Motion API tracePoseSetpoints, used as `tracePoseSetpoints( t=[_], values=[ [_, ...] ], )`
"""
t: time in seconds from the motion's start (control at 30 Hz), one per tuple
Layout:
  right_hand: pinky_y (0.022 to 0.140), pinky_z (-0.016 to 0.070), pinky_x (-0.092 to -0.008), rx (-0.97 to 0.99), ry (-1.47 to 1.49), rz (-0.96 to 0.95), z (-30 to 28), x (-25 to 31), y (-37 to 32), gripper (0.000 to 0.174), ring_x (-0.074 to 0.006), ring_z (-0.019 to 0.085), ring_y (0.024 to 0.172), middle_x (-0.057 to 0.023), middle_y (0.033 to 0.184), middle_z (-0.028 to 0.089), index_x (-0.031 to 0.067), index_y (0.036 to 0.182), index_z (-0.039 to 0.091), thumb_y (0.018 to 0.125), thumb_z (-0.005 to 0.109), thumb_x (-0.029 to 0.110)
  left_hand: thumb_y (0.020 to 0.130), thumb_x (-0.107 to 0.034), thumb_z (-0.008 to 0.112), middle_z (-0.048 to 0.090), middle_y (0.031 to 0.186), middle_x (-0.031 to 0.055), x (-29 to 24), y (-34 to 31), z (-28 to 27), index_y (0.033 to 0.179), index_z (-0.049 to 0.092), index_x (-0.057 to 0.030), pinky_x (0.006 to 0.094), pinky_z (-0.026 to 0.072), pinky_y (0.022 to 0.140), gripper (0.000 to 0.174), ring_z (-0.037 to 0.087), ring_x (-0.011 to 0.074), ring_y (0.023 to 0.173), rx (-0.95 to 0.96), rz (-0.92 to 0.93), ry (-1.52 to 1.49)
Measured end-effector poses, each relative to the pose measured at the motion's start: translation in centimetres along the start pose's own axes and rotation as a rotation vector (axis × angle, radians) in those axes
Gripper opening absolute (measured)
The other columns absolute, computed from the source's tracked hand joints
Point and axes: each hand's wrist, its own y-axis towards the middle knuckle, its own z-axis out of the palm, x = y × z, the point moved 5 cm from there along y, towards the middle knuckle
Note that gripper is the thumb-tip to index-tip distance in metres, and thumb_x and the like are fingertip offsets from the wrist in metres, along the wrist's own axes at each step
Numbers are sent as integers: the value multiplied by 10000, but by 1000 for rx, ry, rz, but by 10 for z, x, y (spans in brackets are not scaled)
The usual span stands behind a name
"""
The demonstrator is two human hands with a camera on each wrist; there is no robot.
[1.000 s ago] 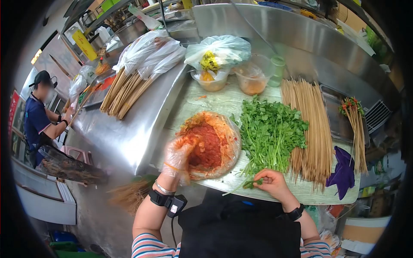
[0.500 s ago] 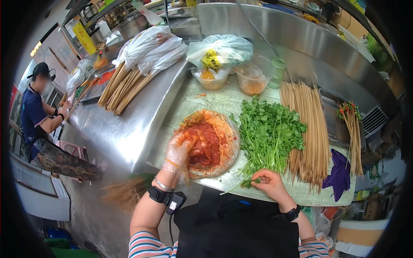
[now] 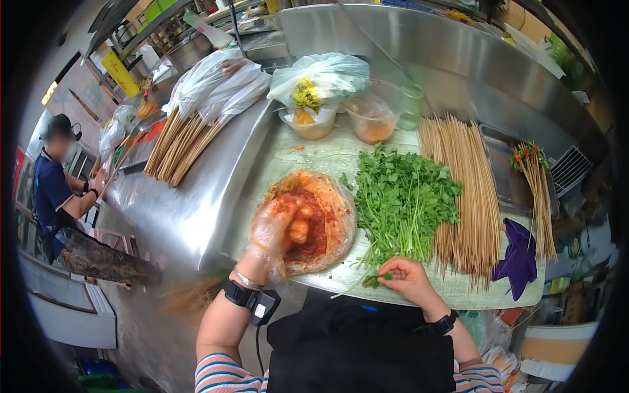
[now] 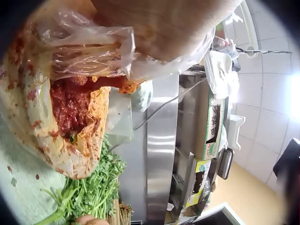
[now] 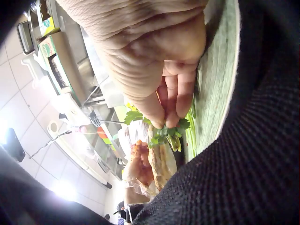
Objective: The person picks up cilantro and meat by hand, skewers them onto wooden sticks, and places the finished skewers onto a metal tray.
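Note:
My left hand, in a clear plastic glove smeared red, is inside the mouth of a plastic bag of chunky red mixture. Its fingers bend down over the mixture; whether they grip any of it cannot be told. The left wrist view shows the red mixture below the glove's loose cuff. With bare thumb and fingertips, my right hand pinches a small green leafy sprig at the table's front edge, beside the stems of a large leafy green pile. Its leaves poke out below the fingertips.
Right of the greens lie many bare wooden skewers, a purple cloth and a metal tray with tipped skewers. Plastic tubs stand behind. Bagged skewers lie on the steel counter; a person stands far left.
The left hand's fingers have shifted slightly within the bag's mouth, and more of the reddened fingertips shows. The right hand keeps its pinch on the sprig. The head view has shifted a little.

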Motion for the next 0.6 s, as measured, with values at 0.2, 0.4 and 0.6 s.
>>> tracePoseSetpoints(
  t=[0.2,0.4,0.6],
  values=[
    [740,493,-195,38,-32,12,0,3,0,154,-66,585,845,-29,964,595,1,906,618,786,655,-88,925,-139,559,602,1117,208,2,-9,1,1135,515,-28,436,544,841,241,628,324,988,134,4,-174],
    [727,491,-190,35,-12,5,-1,2,0,154,-60,581,831,-28,967,592,0,906,618,787,650,-93,894,-120,600,579,1191,212,-1,-13,1,1201,518,24,416,467,971,348,578,327,1098,127,-2,-31],
    [696,474,-178,43,-16,-3,-1,3,0,154,-49,565,801,-27,969,588,5,906,620,788,652,-90,880,-117,620,552,1246,207,-10,-17,4,1191,539,36,394,456,976,356,566,306,1119,175,28,-28]
  ],
)
